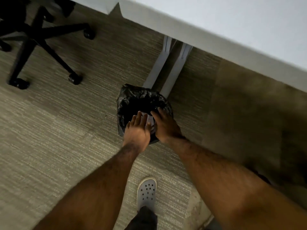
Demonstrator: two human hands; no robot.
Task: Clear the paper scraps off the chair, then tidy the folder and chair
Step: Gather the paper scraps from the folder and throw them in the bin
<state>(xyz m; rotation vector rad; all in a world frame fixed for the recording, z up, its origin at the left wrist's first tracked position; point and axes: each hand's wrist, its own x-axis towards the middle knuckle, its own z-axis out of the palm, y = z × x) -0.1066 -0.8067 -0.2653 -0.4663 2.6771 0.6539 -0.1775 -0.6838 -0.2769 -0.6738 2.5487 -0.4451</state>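
Note:
A small bin lined with a black plastic bag [132, 100] stands on the carpet by a desk leg. Both my hands hover over its near rim. My left hand [137, 130] is flat with fingers spread, and my right hand [164, 125] is beside it, fingers extended. Between them, down in the bag, pale paper scraps [150, 120] show. Neither hand visibly grips anything. The black office chair [33, 34] is at the upper left; only its wheeled base and seat edge show. No folder is in view.
A white desk [232, 30] runs diagonally across the upper right, with grey metal legs [166, 63] right behind the bin. My foot in a white perforated clog [147, 191] stands on the grey carpet below the hands.

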